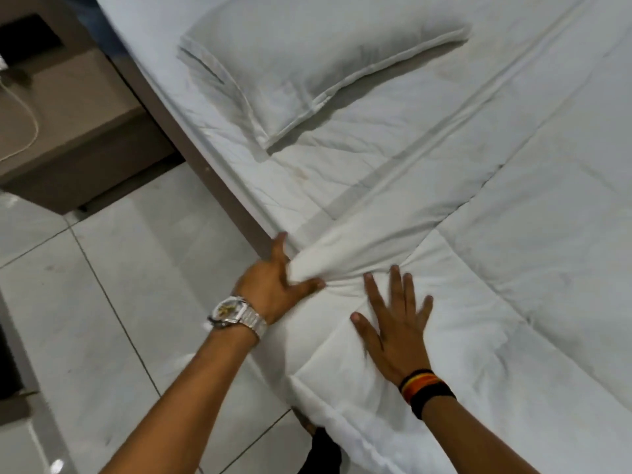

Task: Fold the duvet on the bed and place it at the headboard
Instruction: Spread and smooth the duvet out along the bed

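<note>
A white quilted duvet (513, 268) lies spread over the bed, filling the right and lower part of the view. Its upper edge runs diagonally across the bed below the pillow (307, 63). My left hand (277, 282), with a silver watch on the wrist, grips a bunched fold of the duvet's edge at the near side of the bed. My right hand (393, 323), with a dark striped wristband, rests flat on the duvet beside it, fingers spread. The white sheet (307, 172) shows between pillow and duvet.
The bed's grey side rail (219, 186) runs diagonally from top left to the hands. A brown bedside unit (68, 114) with a white cable on it stands at the upper left. Glossy white floor tiles (136, 285) lie to the left of the bed.
</note>
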`<state>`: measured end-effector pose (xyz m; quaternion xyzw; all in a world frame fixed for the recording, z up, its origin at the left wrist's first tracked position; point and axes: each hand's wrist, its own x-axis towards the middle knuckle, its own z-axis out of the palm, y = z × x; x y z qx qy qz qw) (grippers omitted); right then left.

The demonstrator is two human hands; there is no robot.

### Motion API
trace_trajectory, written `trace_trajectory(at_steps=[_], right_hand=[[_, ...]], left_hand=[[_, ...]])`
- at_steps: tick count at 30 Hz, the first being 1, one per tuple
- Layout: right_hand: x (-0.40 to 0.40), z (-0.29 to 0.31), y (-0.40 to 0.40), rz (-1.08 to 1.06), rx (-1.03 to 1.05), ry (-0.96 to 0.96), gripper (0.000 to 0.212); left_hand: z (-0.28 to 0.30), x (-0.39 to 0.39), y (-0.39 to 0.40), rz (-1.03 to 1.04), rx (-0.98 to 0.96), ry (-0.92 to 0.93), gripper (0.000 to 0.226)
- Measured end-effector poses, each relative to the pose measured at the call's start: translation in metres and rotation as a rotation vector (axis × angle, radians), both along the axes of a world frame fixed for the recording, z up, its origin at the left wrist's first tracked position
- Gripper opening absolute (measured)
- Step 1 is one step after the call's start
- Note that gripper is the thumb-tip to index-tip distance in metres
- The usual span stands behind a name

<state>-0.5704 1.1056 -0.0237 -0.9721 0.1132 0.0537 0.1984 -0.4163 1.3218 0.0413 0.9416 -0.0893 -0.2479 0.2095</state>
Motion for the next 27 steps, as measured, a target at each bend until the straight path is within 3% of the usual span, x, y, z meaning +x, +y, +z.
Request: trace_trajectory(at_steps=[3, 6, 8, 10, 13, 18, 23, 25, 27], right_hand=[[-0.016, 0.000, 0.012, 0.022, 0.004, 0.030, 0.072], [-0.045, -0.014, 0.017, 0.027, -0.022, 0.182, 0.075], [-0.061, -0.012, 0.020, -0.030, -0.006, 0.201, 0.078], [-0.086, -0.002, 0.018, -0.138, 0.038, 0.161, 0.078], [-0.143, 0.000, 0.003, -0.331, 0.043, 0.149, 0.077], [-0.263, -0.009, -0.032, -0.819, 0.046, 0.083, 0.075], [-0.351, -0.033, -0.051, -1.421, 0.286, 0.023, 0.114], [-0.364, -0.042, -0.055, -1.479, 0.409, -0.039, 0.125], [-0.359, -0.039, -0.054, -1.449, 0.471, -0.161, 0.123]], left_hand=[[-0.001, 0.022, 0.028, 0.050, 0.300, 0.027, 0.117], [-0.023, 0.010, 0.035, 0.038, 0.391, 0.100, 0.121], [-0.035, -0.014, 0.019, -0.004, 0.322, -0.015, 0.114], [-0.035, -0.050, -0.011, -0.110, 0.131, -0.190, 0.103], [-0.032, -0.111, -0.067, -0.371, -0.045, -0.206, 0.097], [-0.069, -0.191, -0.146, -0.749, -0.101, -0.280, 0.086], [-0.114, -0.243, -0.185, -0.923, -0.093, -0.391, 0.086], [-0.122, -0.248, -0.184, -0.898, -0.090, -0.415, 0.088], [-0.120, -0.246, -0.178, -0.883, -0.087, -0.399, 0.088]])
